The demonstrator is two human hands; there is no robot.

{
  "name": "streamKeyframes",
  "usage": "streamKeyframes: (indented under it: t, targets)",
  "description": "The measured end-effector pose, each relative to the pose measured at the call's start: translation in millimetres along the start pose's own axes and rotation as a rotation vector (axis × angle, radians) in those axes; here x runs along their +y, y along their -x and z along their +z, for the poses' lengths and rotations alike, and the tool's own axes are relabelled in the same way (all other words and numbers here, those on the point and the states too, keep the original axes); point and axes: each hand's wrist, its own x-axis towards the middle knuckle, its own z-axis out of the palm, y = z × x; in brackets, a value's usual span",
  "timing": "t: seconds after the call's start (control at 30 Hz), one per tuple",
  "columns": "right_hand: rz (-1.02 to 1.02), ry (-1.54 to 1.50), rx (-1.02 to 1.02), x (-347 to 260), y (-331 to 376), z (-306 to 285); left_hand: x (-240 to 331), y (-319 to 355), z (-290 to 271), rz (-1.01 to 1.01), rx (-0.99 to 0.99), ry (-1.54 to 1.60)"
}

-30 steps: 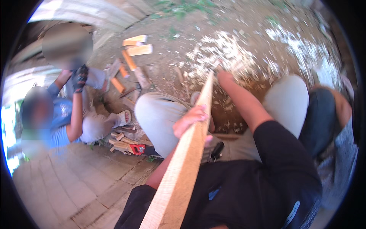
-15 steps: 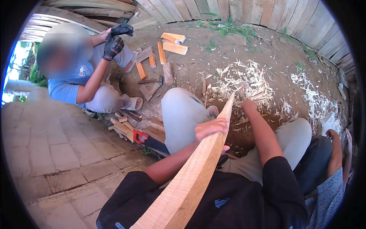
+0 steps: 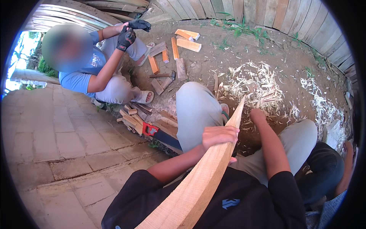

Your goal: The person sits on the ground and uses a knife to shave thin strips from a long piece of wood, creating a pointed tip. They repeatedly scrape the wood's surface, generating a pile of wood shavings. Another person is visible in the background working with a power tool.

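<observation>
A long pale piece of wood (image 3: 192, 177) slants up from the lower edge in front of my chest and tapers to a narrow point at its far end. My left hand (image 3: 220, 138) wraps over it below the taper, fingers across the top and thumb showing on the right side. Just right of the tapered tip, low over the ground, is my right hand (image 3: 258, 115). Its fingers are curled closed; whatever they may hold is hidden. Beyond both hands, a heap of pale wood shavings (image 3: 263, 86) covers the dirt.
A handsaw with a red handle (image 3: 150, 129) lies left of my knee beside stacked wood offcuts (image 3: 131, 118). A hammer (image 3: 163, 75) and several wood blocks (image 3: 188, 45) lie farther off. A person in black gloves (image 3: 127, 38) squats at left; another sits close at right. A plank fence (image 3: 263, 15) stands behind.
The whole view has shifted, so the scene sits farther right. My left hand still grips the wood, and my right hand stays closed near the tip.
</observation>
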Motion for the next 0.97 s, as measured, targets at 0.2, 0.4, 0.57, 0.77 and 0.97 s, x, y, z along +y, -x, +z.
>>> streamKeyframes:
  t: [0.2,0.4,0.57,0.77,0.97]
  targets:
    - [0.011,0.024,-0.005,-6,16,9,-7,5,6,-0.019,0.029,0.017]
    - [0.091,0.077,-0.042,-12,25,4,-21,10,9,-0.026,0.012,0.052]
    - [0.096,0.045,-0.064,-16,28,-21,-28,22,14,-0.08,0.059,0.076]
    - [-0.159,0.145,-0.143,7,-5,-35,-32,26,24,-0.114,0.125,-0.07]
    - [-0.167,-0.005,-0.097,40,1,-19,-42,42,19,-0.167,-0.013,-0.118]
